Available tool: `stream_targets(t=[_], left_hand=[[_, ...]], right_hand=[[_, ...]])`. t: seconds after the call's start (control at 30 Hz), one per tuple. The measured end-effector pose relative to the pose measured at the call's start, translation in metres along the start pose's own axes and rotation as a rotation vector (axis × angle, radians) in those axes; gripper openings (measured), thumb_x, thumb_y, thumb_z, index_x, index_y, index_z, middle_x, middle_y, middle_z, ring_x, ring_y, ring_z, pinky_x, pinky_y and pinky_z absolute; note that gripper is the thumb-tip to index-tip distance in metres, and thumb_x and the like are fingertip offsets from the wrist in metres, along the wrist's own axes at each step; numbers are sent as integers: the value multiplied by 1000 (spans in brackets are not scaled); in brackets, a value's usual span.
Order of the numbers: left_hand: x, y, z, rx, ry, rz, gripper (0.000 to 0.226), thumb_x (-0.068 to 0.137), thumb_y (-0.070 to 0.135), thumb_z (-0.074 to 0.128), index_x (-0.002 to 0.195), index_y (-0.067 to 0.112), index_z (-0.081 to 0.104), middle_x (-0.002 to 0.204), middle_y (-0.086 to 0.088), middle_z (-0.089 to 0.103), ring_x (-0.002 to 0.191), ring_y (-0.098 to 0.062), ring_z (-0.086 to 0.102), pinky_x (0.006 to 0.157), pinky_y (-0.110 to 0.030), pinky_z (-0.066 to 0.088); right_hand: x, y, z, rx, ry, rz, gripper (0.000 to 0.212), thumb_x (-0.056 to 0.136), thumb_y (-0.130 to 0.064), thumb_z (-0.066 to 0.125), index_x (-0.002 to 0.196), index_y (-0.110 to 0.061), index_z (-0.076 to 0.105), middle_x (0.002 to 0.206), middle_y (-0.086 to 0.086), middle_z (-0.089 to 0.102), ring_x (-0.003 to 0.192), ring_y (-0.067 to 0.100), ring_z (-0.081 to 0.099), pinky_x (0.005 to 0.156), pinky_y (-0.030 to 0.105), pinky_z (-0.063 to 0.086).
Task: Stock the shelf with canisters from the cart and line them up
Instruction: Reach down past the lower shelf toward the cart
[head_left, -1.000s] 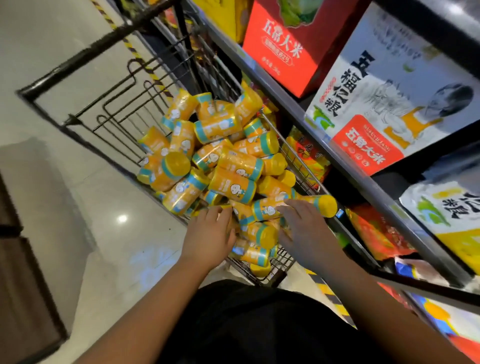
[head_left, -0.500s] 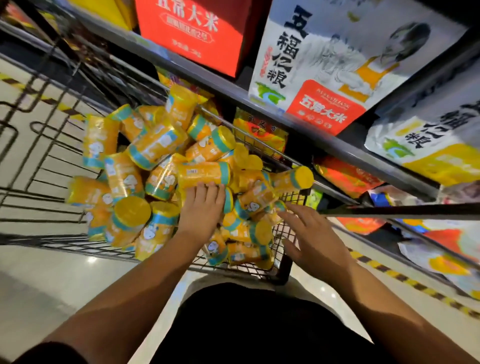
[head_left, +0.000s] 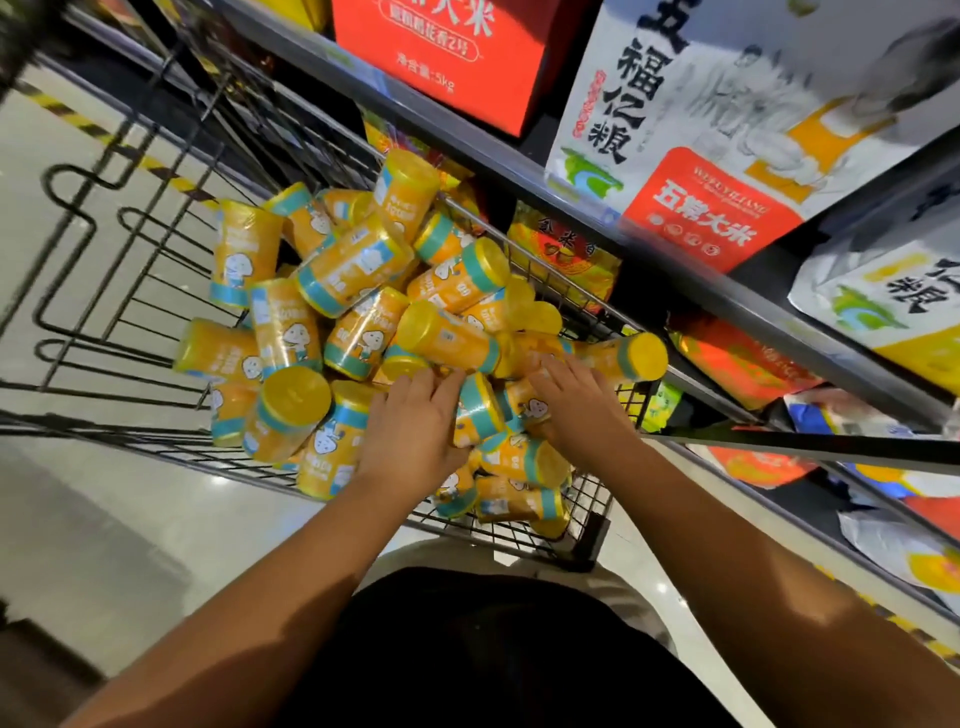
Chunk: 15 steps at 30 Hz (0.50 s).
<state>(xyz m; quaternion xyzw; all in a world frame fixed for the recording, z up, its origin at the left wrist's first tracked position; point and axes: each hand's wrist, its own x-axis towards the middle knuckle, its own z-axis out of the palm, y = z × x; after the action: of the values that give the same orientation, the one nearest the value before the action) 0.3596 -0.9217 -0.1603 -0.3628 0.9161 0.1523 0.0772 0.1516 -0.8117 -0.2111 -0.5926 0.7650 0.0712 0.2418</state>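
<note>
A heap of yellow-orange canisters (head_left: 353, 270) with teal bands and yellow lids fills the near end of a black wire cart (head_left: 587, 540). Both my hands reach into the heap. My left hand (head_left: 415, 426) lies palm down on the canisters, its fingers stretched toward one lying on its side (head_left: 447, 338). My right hand (head_left: 576, 405) rests on the pile close to the cart's right wall, fingers fairly straight. One canister (head_left: 480, 410) lies between the two hands. Neither hand plainly grips anything. The shelf (head_left: 519, 171) runs along the cart's right side.
On the upper shelf stand a red rice box (head_left: 441, 52) and white rice bags (head_left: 727, 130). Orange and yellow bags (head_left: 566, 254) fill the level below. A dark bar (head_left: 805, 444) juts out to the right of my right hand. Shiny floor (head_left: 104, 519) lies to the left.
My view has swung toward the shelf. My right hand moved from the cart's near right corner into the pile, and my left hand slid slightly right along the canisters.
</note>
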Motion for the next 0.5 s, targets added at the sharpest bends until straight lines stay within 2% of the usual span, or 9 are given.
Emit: stream_targets(t=[0.13, 0.2, 0.27, 0.33, 0.43, 0.5], left_hand=[[-12, -1, 1, -369, -39, -191, 97, 58, 45, 89, 144, 18, 52, 111, -10, 58, 106, -32, 56, 83, -40, 49], [-17, -4, 3, -479, -57, -286, 90, 58, 49, 90, 137, 22, 58, 111, -7, 58, 107, -27, 55, 80, -34, 46], [-22, -6, 4, -486, -69, -347, 82, 56, 49, 92, 128, 21, 62, 106, -7, 58, 103, -26, 56, 73, -31, 41], [-27, -7, 4, -451, -80, -373, 83, 55, 47, 93, 126, 17, 62, 106, -8, 58, 100, -28, 57, 73, -32, 42], [-33, -6, 7, -457, -115, -411, 83, 51, 55, 90, 121, 18, 64, 107, -7, 57, 100, -26, 56, 76, -32, 44], [-34, -3, 7, -501, -151, -451, 77, 51, 58, 87, 113, 19, 64, 104, -4, 53, 98, -23, 55, 75, -30, 41]], right_hand=[[14, -5, -1, -117, -93, 4, 61, 102, -26, 49, 158, -24, 24, 167, 7, 16, 156, 30, 4, 121, 54, 13], [16, -5, 1, -121, -110, 47, 60, 103, -26, 47, 158, -20, 22, 166, 8, 19, 155, 30, 7, 121, 56, 14], [16, -4, 5, -152, -72, 94, 65, 101, -30, 52, 158, -19, 23, 158, 8, 30, 148, 32, 22, 119, 57, 21], [14, -1, 8, -201, -53, 141, 69, 96, -36, 62, 155, -21, 29, 149, 10, 37, 136, 33, 34, 114, 57, 27], [11, 8, 10, -178, -127, 198, 62, 92, -40, 66, 144, -21, 40, 148, 16, 32, 139, 36, 30, 113, 53, 29], [6, 13, 8, -102, -170, 257, 64, 90, -46, 68, 142, -19, 42, 154, 18, 30, 142, 36, 30, 113, 51, 32]])
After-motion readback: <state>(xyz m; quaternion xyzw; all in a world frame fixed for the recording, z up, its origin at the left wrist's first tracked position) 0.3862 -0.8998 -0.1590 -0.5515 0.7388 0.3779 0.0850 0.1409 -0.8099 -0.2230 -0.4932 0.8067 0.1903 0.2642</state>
